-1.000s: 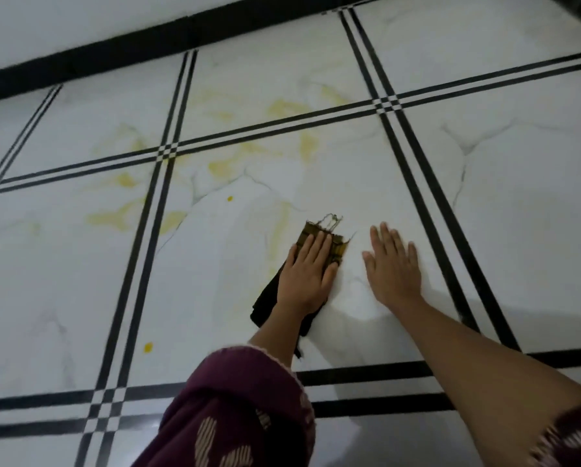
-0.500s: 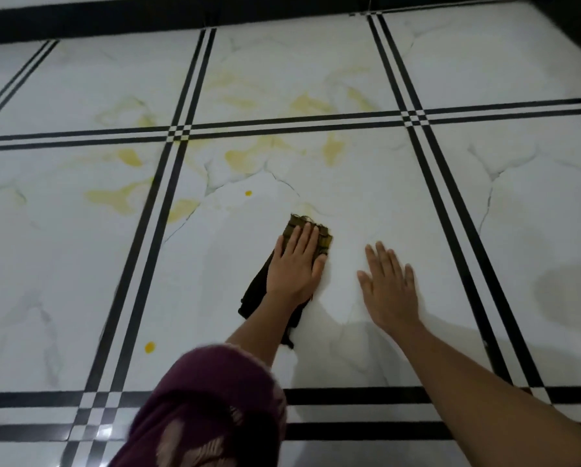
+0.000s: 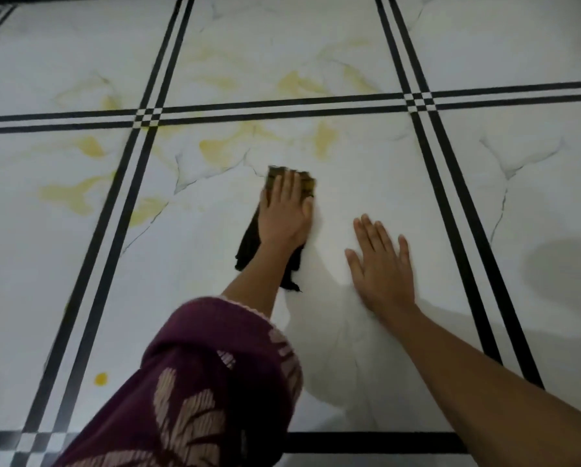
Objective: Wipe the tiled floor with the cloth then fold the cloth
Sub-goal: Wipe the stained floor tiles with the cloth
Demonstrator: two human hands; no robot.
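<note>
cloth (image 3: 250, 242) pressed flat on tiled floor (image 3: 450, 203) under left hand (image 3: 284, 214), fingers straight | right hand (image 3: 381, 264) laid flat, released, nothing held, just right of it | yellow stains (image 3: 221, 150) seen beyond the fingertips | wiping judged partway; folding not begun

tiled floor (image 3: 349, 183): white, marble look w/ thin grey veins | stripes (image 3: 427, 153): black pairs, white strip between | checks (image 3: 148, 116): tiny black-and-white squares where the stripes cross | smears (image 3: 221, 151): pale yellow, blotchy | spot (image 3: 100, 378): brighter yellow-orange | cloth (image 3: 248, 241): mostly black, far end olive-gold, pattern too blurry to call | sleeve (image 3: 198, 382): maroon, pale pink leafy print, pale edge
</note>
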